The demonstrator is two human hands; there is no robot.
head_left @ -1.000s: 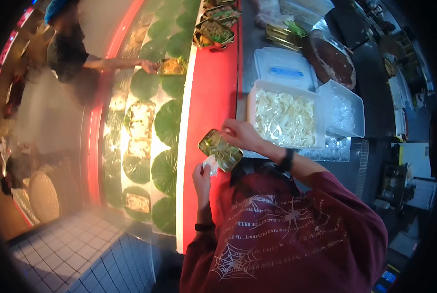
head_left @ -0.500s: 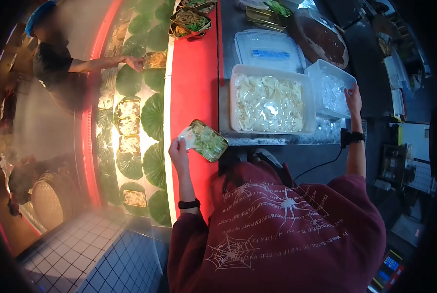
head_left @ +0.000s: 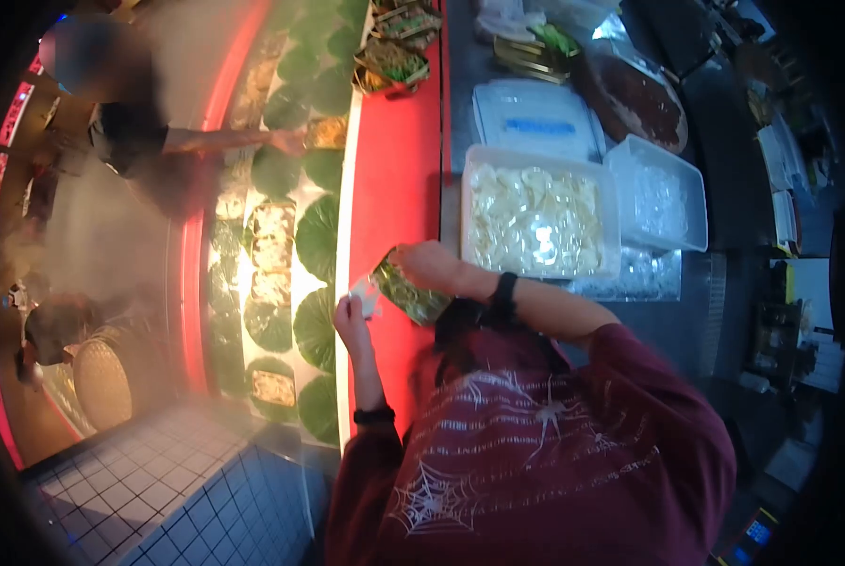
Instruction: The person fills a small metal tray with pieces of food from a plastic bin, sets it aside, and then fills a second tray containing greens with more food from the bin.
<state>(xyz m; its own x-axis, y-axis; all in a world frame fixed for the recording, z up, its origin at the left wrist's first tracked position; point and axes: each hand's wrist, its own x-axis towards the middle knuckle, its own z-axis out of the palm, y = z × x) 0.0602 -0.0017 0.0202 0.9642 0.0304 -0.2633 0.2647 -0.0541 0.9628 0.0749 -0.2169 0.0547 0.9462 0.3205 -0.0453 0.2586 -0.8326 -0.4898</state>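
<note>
My left hand [head_left: 351, 319] is closed in a pinch on a thin, pale white piece [head_left: 366, 295] beside the green-filled tray [head_left: 417, 304]. That tray sits on the red counter strip, tilted at an angle in view, and holds leafy green pieces. Over its upper end is my right hand [head_left: 429, 265], its fingers curled down at the rim. Whatever the right fingertips hold is hidden. Just beyond stands a white tub [head_left: 535, 217] of pale, wet slices.
A second tub [head_left: 658, 193] with clear contents, a lid [head_left: 535, 121] and a round brown board [head_left: 639, 99] lie behind. Filled trays [head_left: 391, 64] stand on the red strip [head_left: 394, 179]. Left, a person's arm [head_left: 234, 141] reaches over the leaf-lined display [head_left: 317, 330].
My right hand has left the clear-content tub and come over to the green-filled tray. My left hand still holds the pale piece, now slightly lower. The whole view has shifted a little.
</note>
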